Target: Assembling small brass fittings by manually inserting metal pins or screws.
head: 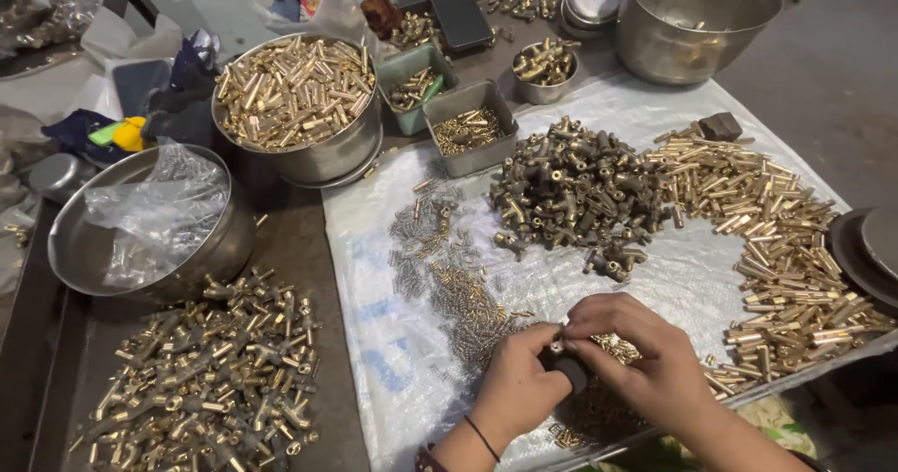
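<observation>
Left hand (517, 386) curled around small dark block (571, 372), gripping it from left. Right hand (645, 360) closed over top, fingertips pinching tiny brass piece (558, 347) right at block's upper end. Piece mostly hidden by fingers, possibly a pin, hard to tell. Springs (449, 280) scattered just beyond left hand; dark fittings heap (575, 191) farther ahead; brass tubes (786, 238) sweep past right hand. All on white woven sheet (393, 360) over dark workbench (309, 247).

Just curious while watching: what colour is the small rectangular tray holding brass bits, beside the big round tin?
The small rectangular plastic tray is pale green, seen in the head view.
</observation>
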